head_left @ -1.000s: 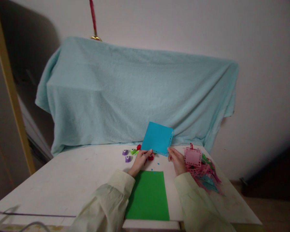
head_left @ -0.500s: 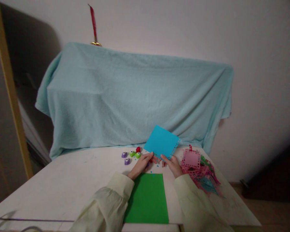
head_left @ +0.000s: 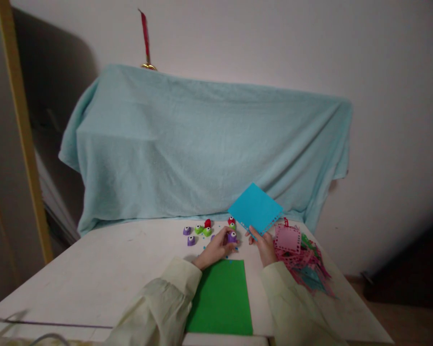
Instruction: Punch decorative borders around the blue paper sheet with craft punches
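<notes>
Blue paper right of frame centre, corner up, pinched in the right hand, thumb on top. I see the left hand apart, curled around a purple piece, lower centre; can't tell if gripping.

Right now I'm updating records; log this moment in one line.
left hand: around purple one-eyed punch; right hand: pinching blue hole-edged paper; green sheet: flat on table; pink paper: atop scraps

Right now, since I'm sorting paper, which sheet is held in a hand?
The blue sheet, gripped in the right hand; the green sheet lies on the table, the pink sheet among the paper scraps.
</notes>
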Demonstrator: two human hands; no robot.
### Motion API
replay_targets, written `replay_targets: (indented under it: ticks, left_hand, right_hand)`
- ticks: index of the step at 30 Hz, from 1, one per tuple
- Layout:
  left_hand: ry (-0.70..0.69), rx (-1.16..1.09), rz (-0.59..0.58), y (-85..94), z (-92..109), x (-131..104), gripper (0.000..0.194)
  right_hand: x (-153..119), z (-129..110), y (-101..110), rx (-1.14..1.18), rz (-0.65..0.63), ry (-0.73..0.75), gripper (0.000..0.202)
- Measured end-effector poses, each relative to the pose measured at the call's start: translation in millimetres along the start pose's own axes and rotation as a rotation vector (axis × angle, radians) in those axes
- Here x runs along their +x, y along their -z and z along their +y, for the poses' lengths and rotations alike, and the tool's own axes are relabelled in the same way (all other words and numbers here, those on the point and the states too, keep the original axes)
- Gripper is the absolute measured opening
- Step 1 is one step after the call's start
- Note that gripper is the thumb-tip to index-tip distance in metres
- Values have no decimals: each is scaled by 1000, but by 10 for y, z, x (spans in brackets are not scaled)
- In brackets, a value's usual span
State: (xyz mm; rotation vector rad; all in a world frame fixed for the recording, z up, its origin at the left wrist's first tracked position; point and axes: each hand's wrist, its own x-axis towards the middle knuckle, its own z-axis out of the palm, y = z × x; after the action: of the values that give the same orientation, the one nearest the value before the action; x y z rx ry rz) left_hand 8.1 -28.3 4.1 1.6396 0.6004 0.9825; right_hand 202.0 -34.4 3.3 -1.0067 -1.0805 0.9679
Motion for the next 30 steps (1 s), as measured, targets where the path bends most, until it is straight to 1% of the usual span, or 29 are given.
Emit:
replay_targets:
  ticks: [3, 5, 9, 12, 17, 22, 25, 30]
  left_hand:
    - [-18, 210, 20, 9, 26, -23, 37]
    - [-26, 294, 3, 13, 41, -32, 36]
    - [-42, 321, -30, 3, 21, -28, 29]
    - [-41, 377, -29, 8, -34, -18, 25]
    - [-17, 516, -12, 56, -91, -2, 27]
    - [-111, 505, 19, 76, -74, 22, 21]
    - [-132, 488, 46, 69, -46, 31, 22]
    - [-101, 432, 197, 62, 1, 51, 29]
  right_hand:
    - [5, 15, 5, 45, 39, -2, 28]
    - [8, 22, 4, 60, 60, 1, 27]
    - [16, 36, -3, 74, 85, -17, 30]
    - [15, 42, -1, 68, 98, -24, 30]
    - [-2, 23, -1, 73, 74, -17, 27]
    - [-9, -9, -14, 101, 32, -18, 26]
    - [-7, -15, -18, 105, 36, -27, 26]
    - [-20, -33, -33, 112, 3, -74, 26]
